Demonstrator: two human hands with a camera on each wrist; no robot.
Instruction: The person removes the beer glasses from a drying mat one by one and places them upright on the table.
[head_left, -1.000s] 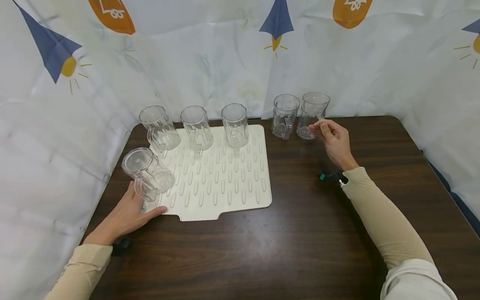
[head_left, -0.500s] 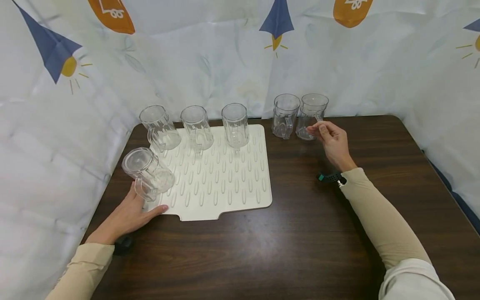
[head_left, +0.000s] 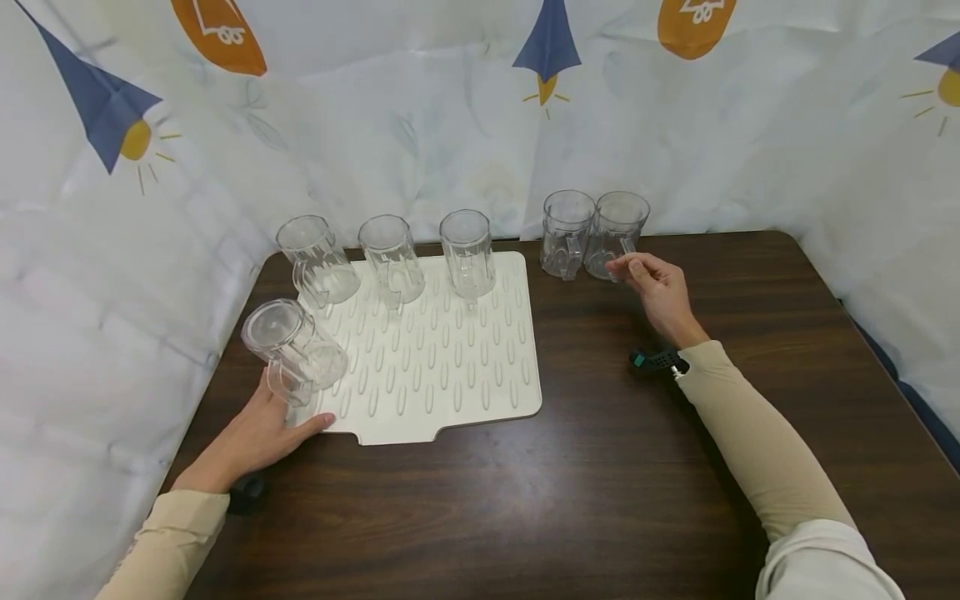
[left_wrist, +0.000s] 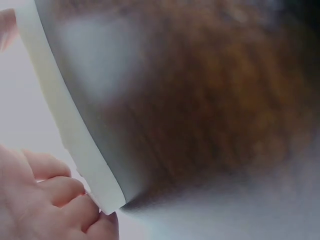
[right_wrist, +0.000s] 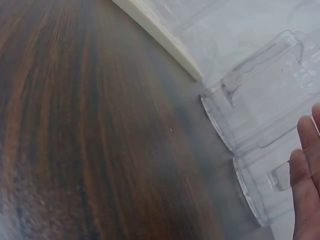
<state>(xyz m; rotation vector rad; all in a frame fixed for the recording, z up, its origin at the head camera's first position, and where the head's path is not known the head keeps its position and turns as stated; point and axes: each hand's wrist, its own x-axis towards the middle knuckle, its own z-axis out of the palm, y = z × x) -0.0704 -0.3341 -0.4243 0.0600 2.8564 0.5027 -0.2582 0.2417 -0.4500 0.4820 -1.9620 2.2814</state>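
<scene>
A white ribbed draining tray (head_left: 420, 383) lies on the dark wooden table. My left hand (head_left: 255, 425) holds its front left corner, thumb along the front edge and fingers at the left side, partly behind an upside-down glass mug (head_left: 296, 346). In the left wrist view bent fingers (left_wrist: 75, 200) press against the tray's pale edge (left_wrist: 75, 120). At the back right, my right hand (head_left: 660, 292) pinches the handle of a clear glass mug (head_left: 618, 221), upright on the table. Close against its left side stands another upright glass mug (head_left: 566, 225).
Three upright glass mugs, the left one (head_left: 318, 258), the middle one (head_left: 392, 258) and the right one (head_left: 468, 254), stand in a row along the tray's back. A white patterned curtain (head_left: 450, 125) hangs right behind the table (head_left: 600, 492).
My right hand has slid the pinched mug a little to the left, closing the gap to its neighbour. The left hand stays at the tray's corner.
</scene>
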